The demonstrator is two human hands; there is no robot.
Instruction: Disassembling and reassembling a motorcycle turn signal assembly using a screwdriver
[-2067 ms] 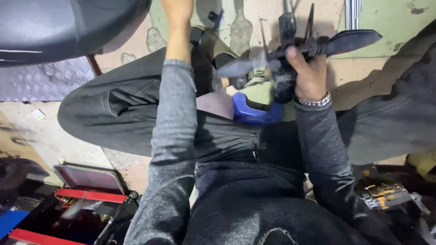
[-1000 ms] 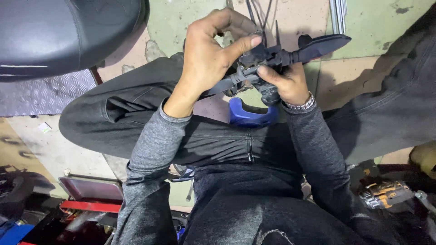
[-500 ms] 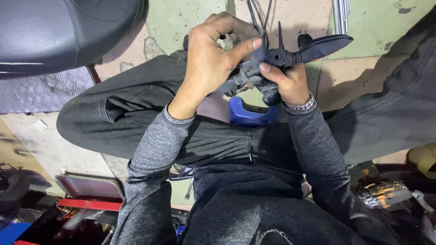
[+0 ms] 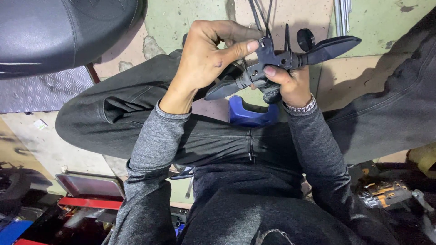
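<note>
Above your lap, between your knees, you held a black plastic part with both hands. Your left hand curled over its near end, thumb pressed against the central block and fingers wrapped round the back, clamped on the part. Your right hand gripped it from below, the thumb laid along the top and the fingers closed underneath, so both hands were shut tight on the same piece. One dark blade-shaped arm of the part stuck out to the right past your right hand, and another pointed down and left below your left palm. Thin black wires ran up from the part toward the floor ahead. A silver bracelet sat on your right wrist. Just beneath your hands, a blue plastic piece rested against your dark trousers. A black seat filled the upper left corner, a red-edged tray lay at lower left, and a yellow-and-black power tool lay at lower right.
</note>
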